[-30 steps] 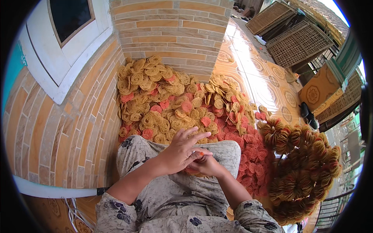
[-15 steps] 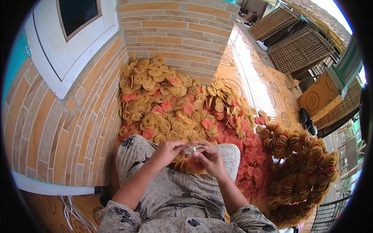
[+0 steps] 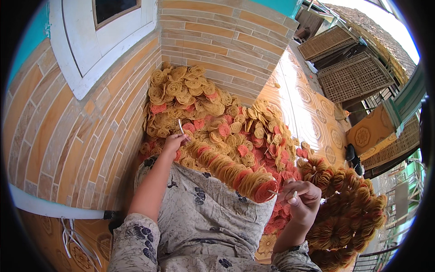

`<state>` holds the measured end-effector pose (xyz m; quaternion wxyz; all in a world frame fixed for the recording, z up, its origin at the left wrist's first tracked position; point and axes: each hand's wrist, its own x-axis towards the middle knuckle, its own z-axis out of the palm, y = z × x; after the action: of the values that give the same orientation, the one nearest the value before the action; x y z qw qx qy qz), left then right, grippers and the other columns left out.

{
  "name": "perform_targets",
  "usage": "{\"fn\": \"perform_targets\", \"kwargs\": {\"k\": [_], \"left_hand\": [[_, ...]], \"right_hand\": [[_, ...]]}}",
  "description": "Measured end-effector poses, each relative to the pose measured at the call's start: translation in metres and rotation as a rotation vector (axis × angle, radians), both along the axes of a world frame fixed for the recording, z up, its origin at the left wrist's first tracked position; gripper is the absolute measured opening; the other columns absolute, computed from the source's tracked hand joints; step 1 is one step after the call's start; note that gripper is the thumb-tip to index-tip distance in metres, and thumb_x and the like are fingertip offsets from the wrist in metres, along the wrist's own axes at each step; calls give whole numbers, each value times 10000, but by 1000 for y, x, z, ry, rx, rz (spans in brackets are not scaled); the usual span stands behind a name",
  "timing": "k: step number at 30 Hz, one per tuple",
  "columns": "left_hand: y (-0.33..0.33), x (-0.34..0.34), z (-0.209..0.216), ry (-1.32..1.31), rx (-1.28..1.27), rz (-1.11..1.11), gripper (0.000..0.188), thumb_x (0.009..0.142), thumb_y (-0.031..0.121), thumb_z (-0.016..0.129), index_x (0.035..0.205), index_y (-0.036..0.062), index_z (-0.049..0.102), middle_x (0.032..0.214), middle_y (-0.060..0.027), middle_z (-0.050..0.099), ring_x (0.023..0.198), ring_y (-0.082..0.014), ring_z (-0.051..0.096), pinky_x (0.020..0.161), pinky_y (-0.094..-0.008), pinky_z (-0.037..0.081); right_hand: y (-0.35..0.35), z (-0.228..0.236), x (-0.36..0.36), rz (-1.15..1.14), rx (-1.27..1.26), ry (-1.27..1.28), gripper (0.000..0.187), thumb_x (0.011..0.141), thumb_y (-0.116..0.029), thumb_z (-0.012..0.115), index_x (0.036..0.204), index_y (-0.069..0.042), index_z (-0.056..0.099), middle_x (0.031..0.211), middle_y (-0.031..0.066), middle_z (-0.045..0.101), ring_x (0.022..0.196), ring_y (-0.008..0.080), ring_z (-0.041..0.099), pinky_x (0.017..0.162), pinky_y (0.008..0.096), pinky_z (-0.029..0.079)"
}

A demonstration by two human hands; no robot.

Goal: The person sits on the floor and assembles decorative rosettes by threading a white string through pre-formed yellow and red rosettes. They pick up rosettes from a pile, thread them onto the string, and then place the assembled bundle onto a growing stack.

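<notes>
A row of round, lacy coiled crackers (image 3: pixel 233 173), mostly yellow with a few red ones, hangs threaded on a pale strip across my lap. At its far left end my left hand (image 3: pixel 173 142) pinches the strip, whose white tip (image 3: pixel 181 126) sticks up past the fingers. My right hand (image 3: pixel 301 199) is closed on the strip's other end, just beyond the red cracker (image 3: pixel 265 192) that closes the row. Short white bits show between the right fingers. In front of my knees lies a big heap of loose yellow crackers (image 3: pixel 179 90) mixed with red ones.
Finished-looking bundles of strung crackers (image 3: pixel 344 222) lie at my right. A tiled wall (image 3: pixel 104 140) with a white door (image 3: pixel 106 43) borders the left. White strips (image 3: pixel 72 240) lie at the lower left. Woven racks (image 3: pixel 353 77) and dark footwear (image 3: pixel 353 158) are at the right.
My hands were together over my lap. They have spread apart, left hand forward and left, right hand to the right, and the cracker row now stretches between them. The view has shifted slightly.
</notes>
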<state>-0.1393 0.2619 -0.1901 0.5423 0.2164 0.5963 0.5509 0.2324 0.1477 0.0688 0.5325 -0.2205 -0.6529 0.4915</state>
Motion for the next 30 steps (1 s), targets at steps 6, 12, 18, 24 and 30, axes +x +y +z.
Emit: {"fn": "perform_targets", "kwargs": {"k": [6, 12, 18, 24, 30], "left_hand": [[-4, 32, -6, -29, -63, -134, 161, 930, 153, 624, 997, 24, 694, 919, -15, 707, 828, -91, 633, 746, -249, 487], [-26, 42, 54, 395, 258, -290, 193, 939, 191, 618, 956, 27, 719, 838, -28, 714, 773, -99, 640, 717, -267, 495], [-71, 65, 149, 760, 549, -412, 140, 927, 119, 614, 955, 14, 702, 805, -51, 710, 770, -127, 670, 711, -263, 516], [-95, 66, 204, 751, 731, -163, 64, 917, 44, 604, 911, -7, 644, 815, -82, 678, 777, -141, 668, 710, -281, 533], [-108, 59, 231, 580, 824, 8, 90, 944, 74, 588, 945, -10, 621, 865, -76, 683, 843, -132, 664, 827, -280, 519]], "right_hand": [[12, 22, -9, -94, 81, -45, 147, 820, -82, 711, 773, -1, 597, 751, 167, 663, 599, 164, 603, 583, 298, 444], [24, -3, 6, -90, -130, 8, 124, 868, -72, 675, 837, 29, 611, 820, 160, 668, 610, 139, 587, 569, 259, 484], [30, -42, 16, -184, -270, -138, 87, 918, -56, 618, 896, 28, 607, 846, 117, 660, 726, 169, 629, 703, 311, 514], [61, -90, 44, -326, -368, 162, 77, 948, -86, 585, 904, -22, 583, 897, 81, 648, 745, 127, 586, 723, 299, 501], [94, -171, 65, -507, -556, 781, 56, 984, -117, 519, 934, -99, 534, 925, 26, 604, 729, 125, 540, 749, 316, 508]]}}
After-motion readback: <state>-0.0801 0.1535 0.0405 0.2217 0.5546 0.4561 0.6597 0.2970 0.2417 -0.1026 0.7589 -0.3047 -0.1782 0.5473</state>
